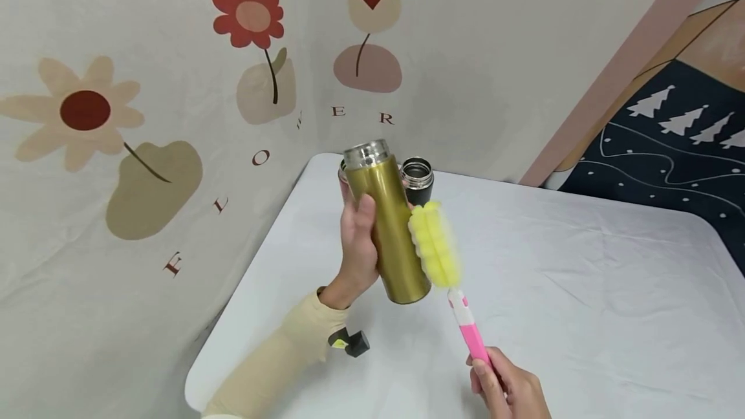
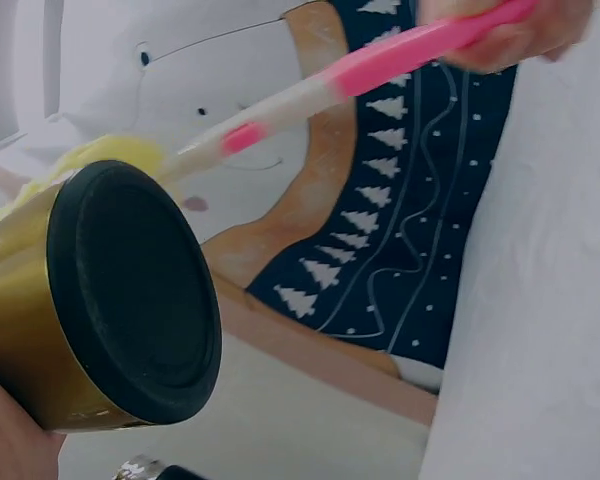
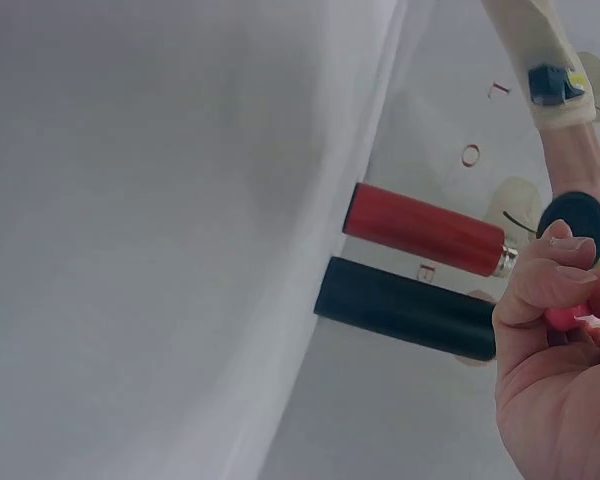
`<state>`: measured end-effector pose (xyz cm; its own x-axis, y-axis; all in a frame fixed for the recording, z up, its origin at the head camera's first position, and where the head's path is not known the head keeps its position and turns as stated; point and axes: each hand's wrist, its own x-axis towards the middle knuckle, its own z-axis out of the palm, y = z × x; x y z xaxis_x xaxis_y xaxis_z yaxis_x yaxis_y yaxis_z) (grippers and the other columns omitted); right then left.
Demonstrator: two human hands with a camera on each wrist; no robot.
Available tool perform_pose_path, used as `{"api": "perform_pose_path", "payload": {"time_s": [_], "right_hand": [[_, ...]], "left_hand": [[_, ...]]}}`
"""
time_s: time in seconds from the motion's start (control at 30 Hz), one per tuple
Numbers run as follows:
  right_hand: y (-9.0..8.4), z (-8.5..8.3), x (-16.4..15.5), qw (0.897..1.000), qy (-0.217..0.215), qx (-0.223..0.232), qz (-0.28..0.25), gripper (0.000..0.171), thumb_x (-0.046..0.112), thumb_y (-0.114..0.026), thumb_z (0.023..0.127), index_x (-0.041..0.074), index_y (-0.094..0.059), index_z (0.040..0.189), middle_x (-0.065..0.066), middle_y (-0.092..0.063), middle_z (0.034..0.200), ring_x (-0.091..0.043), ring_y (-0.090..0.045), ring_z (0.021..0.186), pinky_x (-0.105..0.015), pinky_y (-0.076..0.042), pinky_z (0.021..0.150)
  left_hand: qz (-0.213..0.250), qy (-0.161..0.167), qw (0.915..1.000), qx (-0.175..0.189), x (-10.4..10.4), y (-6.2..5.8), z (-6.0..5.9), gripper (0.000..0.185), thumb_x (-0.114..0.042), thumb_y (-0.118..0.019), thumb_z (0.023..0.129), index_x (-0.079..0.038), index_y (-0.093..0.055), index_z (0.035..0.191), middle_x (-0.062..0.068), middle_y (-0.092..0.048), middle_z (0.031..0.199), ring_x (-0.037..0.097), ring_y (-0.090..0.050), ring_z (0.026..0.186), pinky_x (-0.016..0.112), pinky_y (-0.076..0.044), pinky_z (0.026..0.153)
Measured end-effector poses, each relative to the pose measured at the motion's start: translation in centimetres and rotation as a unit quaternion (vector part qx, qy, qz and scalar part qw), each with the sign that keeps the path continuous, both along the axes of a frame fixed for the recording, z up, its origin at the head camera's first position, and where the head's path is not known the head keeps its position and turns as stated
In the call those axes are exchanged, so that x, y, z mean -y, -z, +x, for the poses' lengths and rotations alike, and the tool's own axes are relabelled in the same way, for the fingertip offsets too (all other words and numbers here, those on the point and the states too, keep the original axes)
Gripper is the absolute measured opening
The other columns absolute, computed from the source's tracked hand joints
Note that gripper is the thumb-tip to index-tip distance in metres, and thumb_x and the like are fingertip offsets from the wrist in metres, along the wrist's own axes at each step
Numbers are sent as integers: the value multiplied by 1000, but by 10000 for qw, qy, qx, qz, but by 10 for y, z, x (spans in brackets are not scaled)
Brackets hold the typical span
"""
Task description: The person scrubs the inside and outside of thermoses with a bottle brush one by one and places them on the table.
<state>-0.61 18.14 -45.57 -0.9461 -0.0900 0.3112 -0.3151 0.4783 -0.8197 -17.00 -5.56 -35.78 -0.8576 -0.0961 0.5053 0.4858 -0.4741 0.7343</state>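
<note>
My left hand (image 1: 356, 247) grips a gold metal flask (image 1: 391, 225) with a silver open rim, held up above the table and tilted a little. Its black base (image 2: 135, 290) fills the left wrist view. My right hand (image 1: 509, 390) holds the pink handle (image 1: 473, 338) of a bottle brush. The brush's yellow sponge head (image 1: 433, 244) lies against the flask's right side. In the right wrist view my right hand's fingers (image 3: 550, 275) curl round the pink handle.
A black flask (image 1: 417, 180) stands behind the gold one on the white-clothed table (image 1: 582, 290); a red flask (image 3: 425, 228) lies beside the black flask (image 3: 405, 305) in the right wrist view. A flowered backdrop hangs at left, a dark tree-patterned cloth (image 1: 669, 141) at right.
</note>
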Motion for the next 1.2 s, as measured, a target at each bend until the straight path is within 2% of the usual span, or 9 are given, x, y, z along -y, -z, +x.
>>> {"api": "perform_pose_path", "payload": {"time_s": [0.13,0.2,0.33,0.43,0.57,0.73,0.87,0.97,1.2], "right_hand": [[-6,-11,-5,9988,-346,-275,-224,31,-15,-65,100,16,-68,100,12,-56,69,2,-44,50,-15,-38,43],[-5,-18,-9,9963,-568,-538,-349,36,-20,-63,98,15,-67,104,10,-57,71,3,-44,51,-15,-38,43],[-7,-31,-9,9937,-685,-763,-458,39,-22,-61,98,16,-67,106,10,-57,72,3,-45,51,-15,-38,44],[-14,-35,-4,9934,-685,-816,-430,38,-20,-62,99,17,-67,105,10,-57,72,2,-46,52,-15,-39,44],[-19,-37,2,9915,-881,-816,-510,37,-19,-60,100,17,-66,106,10,-58,73,2,-46,53,-14,-40,45],[-17,-31,6,9892,-1079,-777,-620,39,-21,-61,99,17,-65,108,10,-59,74,4,-45,53,-13,-40,46],[-13,-26,6,9902,-1076,-732,-509,40,-21,-63,97,18,-65,107,12,-57,74,6,-43,54,-13,-38,45],[-12,-20,6,9940,-918,-485,-348,37,-17,-64,99,19,-65,104,15,-56,72,5,-42,54,-14,-38,45],[-10,-4,-1,9992,-358,122,-110,29,-8,-64,104,20,-66,96,22,-49,66,5,-40,52,-16,-35,42]], "left_hand": [[-481,-51,9979,439,-12,9,11,96,-66,-86,85,-11,-39,149,10,-63,123,22,-66,99,35,-61,81],[-605,254,9962,576,-16,14,15,89,-58,-87,88,-15,-37,147,11,-61,122,25,-68,94,38,-63,79],[-514,1065,9896,818,-19,22,18,68,-41,-74,99,-16,-35,149,14,-59,122,29,-73,84,45,-65,75],[-426,1284,9848,1087,-21,25,21,56,-33,-61,101,-12,-39,148,12,-61,117,28,-74,81,44,-64,76],[-381,1173,9841,1280,-23,26,22,54,-40,-65,100,-10,-45,139,11,-64,108,26,-75,78,42,-64,73],[-403,737,9904,1100,-19,22,17,78,-60,-83,90,-10,-49,138,10,-65,110,23,-73,81,38,-64,72],[-304,129,9955,887,-10,16,9,69,-53,-78,95,-7,-51,138,9,-64,112,19,-68,91,33,-60,78],[-126,-119,9974,705,-3,10,2,64,-46,-72,97,-8,-48,142,9,-62,113,19,-66,92,32,-59,80],[392,35,9991,170,16,-5,-12,60,-53,-70,99,-5,-55,131,14,-66,104,25,-67,85,38,-61,77]]}}
